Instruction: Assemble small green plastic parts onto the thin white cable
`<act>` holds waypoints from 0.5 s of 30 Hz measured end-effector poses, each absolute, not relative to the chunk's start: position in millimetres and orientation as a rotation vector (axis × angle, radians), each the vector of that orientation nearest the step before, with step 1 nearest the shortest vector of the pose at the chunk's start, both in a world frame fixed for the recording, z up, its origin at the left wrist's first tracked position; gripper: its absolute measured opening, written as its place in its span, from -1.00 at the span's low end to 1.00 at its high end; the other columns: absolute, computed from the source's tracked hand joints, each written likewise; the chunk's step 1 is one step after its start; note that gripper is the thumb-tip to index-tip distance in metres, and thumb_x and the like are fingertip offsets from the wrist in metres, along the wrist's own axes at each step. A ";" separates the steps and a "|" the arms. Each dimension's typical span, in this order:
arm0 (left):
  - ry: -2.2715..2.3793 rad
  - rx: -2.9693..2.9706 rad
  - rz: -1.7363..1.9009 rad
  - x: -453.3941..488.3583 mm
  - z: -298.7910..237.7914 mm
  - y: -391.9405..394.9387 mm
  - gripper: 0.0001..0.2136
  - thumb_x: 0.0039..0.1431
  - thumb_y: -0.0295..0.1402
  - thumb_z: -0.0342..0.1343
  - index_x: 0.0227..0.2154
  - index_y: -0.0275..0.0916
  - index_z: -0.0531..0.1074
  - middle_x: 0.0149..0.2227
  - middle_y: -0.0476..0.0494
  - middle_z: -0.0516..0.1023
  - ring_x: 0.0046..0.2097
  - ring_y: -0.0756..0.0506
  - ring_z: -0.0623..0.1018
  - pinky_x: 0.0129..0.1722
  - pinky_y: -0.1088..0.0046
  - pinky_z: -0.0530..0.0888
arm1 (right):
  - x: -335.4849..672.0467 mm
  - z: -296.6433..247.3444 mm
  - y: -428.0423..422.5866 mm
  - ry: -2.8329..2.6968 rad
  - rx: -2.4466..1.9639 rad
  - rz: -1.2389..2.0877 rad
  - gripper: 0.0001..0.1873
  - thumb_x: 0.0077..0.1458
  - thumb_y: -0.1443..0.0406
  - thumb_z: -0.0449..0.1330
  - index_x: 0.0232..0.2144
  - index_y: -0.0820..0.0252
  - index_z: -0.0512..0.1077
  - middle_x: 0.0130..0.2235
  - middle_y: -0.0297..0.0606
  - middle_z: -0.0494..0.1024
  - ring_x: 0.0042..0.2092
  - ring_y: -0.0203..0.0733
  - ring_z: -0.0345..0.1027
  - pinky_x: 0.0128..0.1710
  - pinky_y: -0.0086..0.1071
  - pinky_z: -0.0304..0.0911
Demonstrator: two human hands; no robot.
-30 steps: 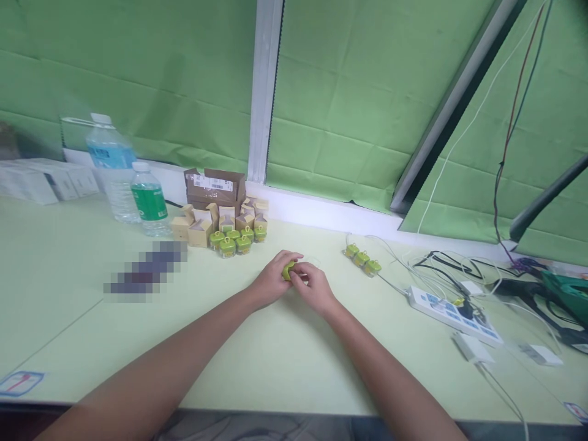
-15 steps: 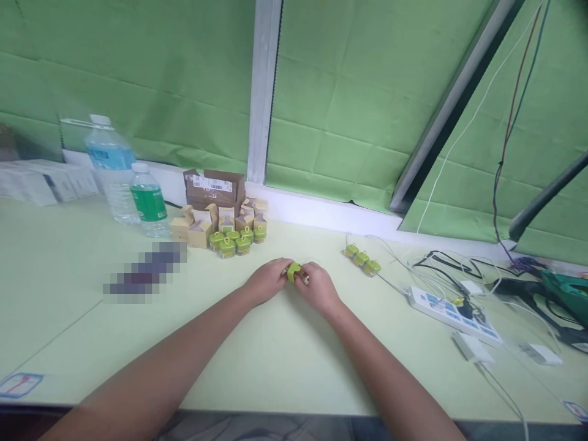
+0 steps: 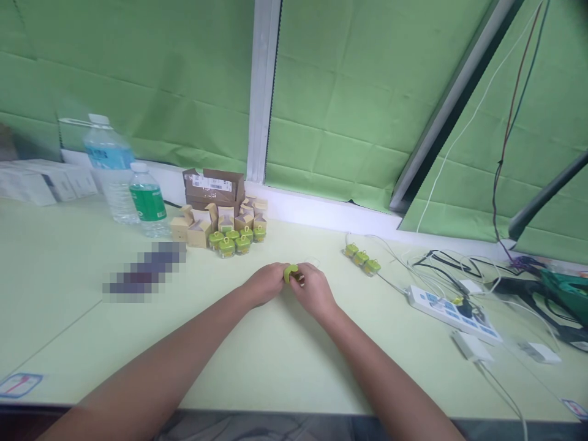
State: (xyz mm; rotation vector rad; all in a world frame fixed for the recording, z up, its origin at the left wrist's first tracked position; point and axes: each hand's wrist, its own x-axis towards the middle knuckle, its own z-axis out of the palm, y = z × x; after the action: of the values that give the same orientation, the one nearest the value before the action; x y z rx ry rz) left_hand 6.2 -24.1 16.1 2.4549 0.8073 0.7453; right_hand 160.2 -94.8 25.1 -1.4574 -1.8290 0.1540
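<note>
Both my hands sit together at the middle of the pale green table (image 3: pixel 68 318). My left hand (image 3: pixel 266 283) and my right hand (image 3: pixel 315 293) pinch a small lime-green piece (image 3: pixel 290 273) between their fingers, and much of it is hidden. A dark part shows beside it, too small to name. Farther back, several similar green items in clear cases (image 3: pixel 227 245) stand in a cluster by small kraft boxes (image 3: pixel 198 234). Three more green items (image 3: pixel 361 258) lie in a row to the right of my hands.
Behind the boxes are a brown carton (image 3: pixel 214 187) and water bottles (image 3: pixel 110 165). A pixelated patch (image 3: pixel 144 272) covers something on the table. On the right are a white power strip (image 3: pixel 452 313), tangled cables and a green tool (image 3: pixel 567 291).
My hands sit slightly lower and closer together than a second ago. The green piece has turned a little between my fingers.
</note>
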 end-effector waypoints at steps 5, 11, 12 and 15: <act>0.790 2.391 0.722 5.1 17.1 -24.7 -0.82 0.12 -0.49 -0.08 -0.41 -0.17 0.41 -0.37 -0.05 0.54 -0.35 -0.11 0.48 -0.36 0.40 0.31 | 161.3 23.3 -93.5 -1.815 -1.470 0.186 -0.88 0.11 0.43 0.15 -0.32 0.18 0.47 -0.27 -0.23 0.52 -0.30 -0.23 0.39 -0.29 -0.39 0.29; 0.777 2.324 0.675 4.6 15.5 -25.0 -0.84 0.08 -0.50 -0.07 -0.43 -0.18 0.40 -0.39 -0.03 0.55 -0.37 -0.10 0.47 -0.36 0.41 0.31 | 163.0 28.3 -95.6 -1.843 -1.470 0.210 -0.88 0.12 0.45 0.13 -0.34 0.19 0.45 -0.26 -0.22 0.49 -0.27 -0.23 0.38 -0.28 -0.39 0.28; 0.782 2.327 0.679 4.5 15.5 -24.9 -0.84 0.07 -0.51 -0.07 -0.44 -0.18 0.39 -0.40 -0.03 0.54 -0.37 -0.10 0.47 -0.36 0.41 0.31 | 163.1 28.9 -95.9 -1.851 -1.468 0.207 -0.89 0.12 0.44 0.13 -0.35 0.19 0.44 -0.26 -0.22 0.49 -0.27 -0.23 0.38 -0.29 -0.39 0.28; 0.784 2.332 0.707 3.7 17.1 -25.5 -0.84 0.05 -0.52 -0.08 -0.46 -0.18 0.38 -0.41 -0.02 0.53 -0.38 -0.09 0.45 -0.38 0.42 0.29 | 163.6 28.9 -95.6 -1.867 -1.466 0.186 -0.90 0.13 0.43 0.13 -0.37 0.19 0.42 -0.29 -0.23 0.48 -0.28 -0.22 0.37 -0.30 -0.39 0.27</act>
State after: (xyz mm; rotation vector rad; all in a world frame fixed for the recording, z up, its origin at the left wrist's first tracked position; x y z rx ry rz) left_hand 3.7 -25.5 17.1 2.3322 0.7840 0.7067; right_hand 163.6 -95.6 28.9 -1.4663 -1.8666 0.1861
